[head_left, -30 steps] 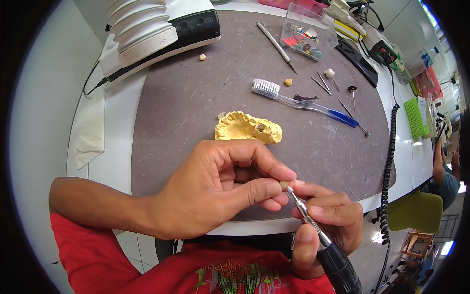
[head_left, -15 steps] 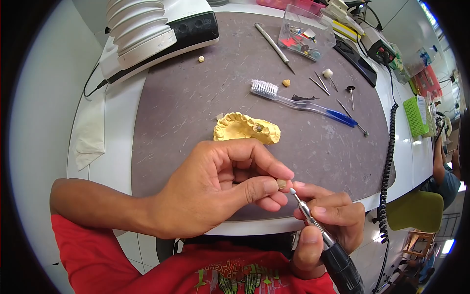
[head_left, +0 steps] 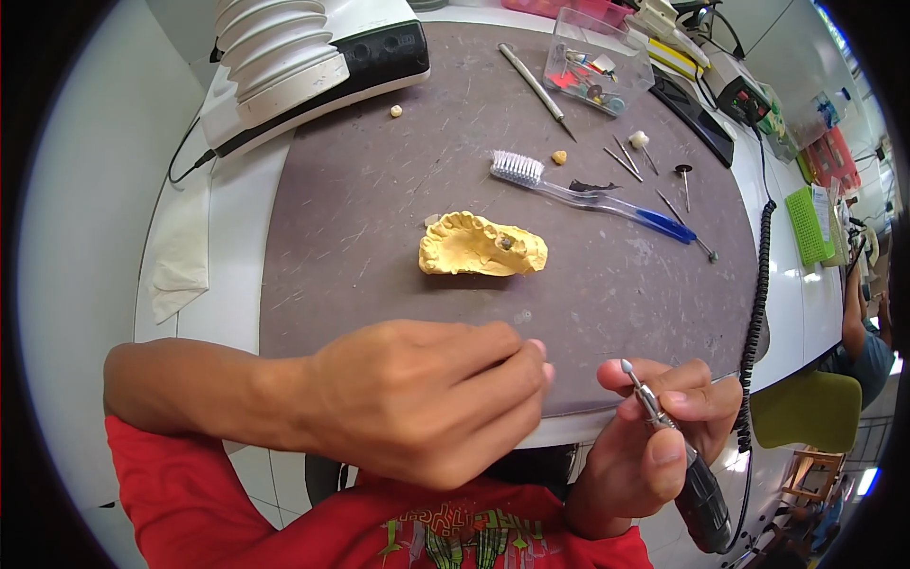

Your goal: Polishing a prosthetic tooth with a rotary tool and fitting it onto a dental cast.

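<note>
My left hand (head_left: pixel 436 398) is turned with its back up and its fingers curled together over the near part of the mat. Whatever lies between those fingertips is hidden. A black and silver rotary handpiece (head_left: pixel 703 498) with a small pale pointed bur (head_left: pixel 627 365) at its tip rests in my right hand (head_left: pixel 654 436), pinched between thumb and fingers, tip pointing up and left. The two hands are apart. Beyond my left hand, a yellow plaster dental model (head_left: pixel 464 248) sits on the grey mat (head_left: pixel 360 218), with a dark spot on one tooth.
A clear toothbrush (head_left: pixel 597 199) with a blue handle end lies past the model, among several burs and a silver pencil-like tool (head_left: pixel 533 83). Farther back are a clear box (head_left: pixel 616 57) of bits and a white machine with a ribbed hose (head_left: pixel 284 43). A coiled black cord (head_left: pixel 761 284) hangs at right.
My left hand has drawn away from the bur and rolled over, hiding the small brownish piece it pinched. My right hand has moved right with the handpiece.
</note>
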`<state>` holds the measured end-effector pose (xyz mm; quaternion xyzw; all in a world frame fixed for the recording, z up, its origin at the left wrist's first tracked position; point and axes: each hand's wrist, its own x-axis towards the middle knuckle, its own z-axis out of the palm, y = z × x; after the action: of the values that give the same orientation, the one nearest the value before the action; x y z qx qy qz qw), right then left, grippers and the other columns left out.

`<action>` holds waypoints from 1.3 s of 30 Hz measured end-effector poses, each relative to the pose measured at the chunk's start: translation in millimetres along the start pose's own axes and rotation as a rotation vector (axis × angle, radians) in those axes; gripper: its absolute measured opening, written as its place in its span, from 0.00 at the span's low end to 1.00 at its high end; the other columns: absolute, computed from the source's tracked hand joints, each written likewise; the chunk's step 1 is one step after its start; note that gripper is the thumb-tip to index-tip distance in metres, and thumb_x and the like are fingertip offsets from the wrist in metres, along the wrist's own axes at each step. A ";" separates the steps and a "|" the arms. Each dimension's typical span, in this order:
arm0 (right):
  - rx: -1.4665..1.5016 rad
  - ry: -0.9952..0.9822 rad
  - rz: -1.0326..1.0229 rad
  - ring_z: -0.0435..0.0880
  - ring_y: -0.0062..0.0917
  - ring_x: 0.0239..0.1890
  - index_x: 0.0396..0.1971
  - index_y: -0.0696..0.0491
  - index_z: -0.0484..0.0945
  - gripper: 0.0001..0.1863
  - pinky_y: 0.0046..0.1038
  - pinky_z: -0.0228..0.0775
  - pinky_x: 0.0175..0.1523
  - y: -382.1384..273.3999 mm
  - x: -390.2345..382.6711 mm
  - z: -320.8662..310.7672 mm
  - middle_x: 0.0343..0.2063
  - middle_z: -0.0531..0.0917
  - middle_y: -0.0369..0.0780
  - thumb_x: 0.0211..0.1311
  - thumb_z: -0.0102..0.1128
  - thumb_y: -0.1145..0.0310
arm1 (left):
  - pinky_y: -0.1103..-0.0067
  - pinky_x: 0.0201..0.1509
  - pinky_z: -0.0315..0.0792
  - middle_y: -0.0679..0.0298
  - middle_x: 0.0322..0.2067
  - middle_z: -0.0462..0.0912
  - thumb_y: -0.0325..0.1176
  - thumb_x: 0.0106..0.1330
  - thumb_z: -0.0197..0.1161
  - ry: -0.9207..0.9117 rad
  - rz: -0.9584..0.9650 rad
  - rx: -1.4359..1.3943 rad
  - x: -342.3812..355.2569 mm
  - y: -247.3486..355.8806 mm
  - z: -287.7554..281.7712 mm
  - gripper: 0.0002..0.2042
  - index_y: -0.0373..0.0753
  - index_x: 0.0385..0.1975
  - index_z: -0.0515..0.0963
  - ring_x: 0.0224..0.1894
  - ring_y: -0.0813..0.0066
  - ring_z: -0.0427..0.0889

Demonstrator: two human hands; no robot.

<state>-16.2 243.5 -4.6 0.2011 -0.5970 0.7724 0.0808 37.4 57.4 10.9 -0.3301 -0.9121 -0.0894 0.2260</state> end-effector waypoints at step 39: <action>-0.176 -0.082 -0.065 0.83 0.28 0.28 0.35 0.56 0.67 0.24 0.25 0.74 0.38 2.9 0.3 9.0 0.23 0.74 0.40 0.61 0.63 0.50 | 0.80 0.50 0.82 0.53 0.43 0.83 0.20 0.71 0.56 0.095 -0.940 -1.573 1.9 -7.3 -7.9 0.08 0.28 0.47 0.75 0.47 0.73 0.84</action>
<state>-15.6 234.1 -5.2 0.2440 -0.6584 0.7051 0.0987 34.2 50.4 18.7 0.0202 -0.6186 -0.7807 -0.0860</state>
